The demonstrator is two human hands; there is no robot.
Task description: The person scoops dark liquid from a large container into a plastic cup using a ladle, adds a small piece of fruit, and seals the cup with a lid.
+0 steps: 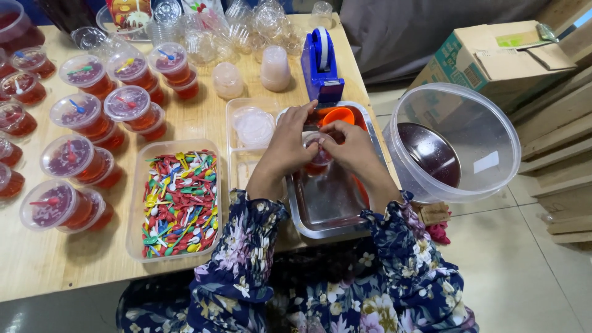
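Both my hands meet over a steel tray (320, 206) on the wooden table. My left hand (288, 145) and my right hand (351, 148) together hold a small clear cup (319, 154) with red jelly inside, fingers pressing around its rim. An orange scoop or bowl (338, 115) lies in the tray just beyond my hands. Flowered sleeves cover both forearms.
A clear box of several coloured little spoons (179, 197) sits left of the tray. Lidded red jelly cups (80, 117) stack at the left. A blue tape dispenser (320, 61), empty clear cups (246, 28), a big clear tub (456, 142) and a cardboard box (493, 52) stand around.
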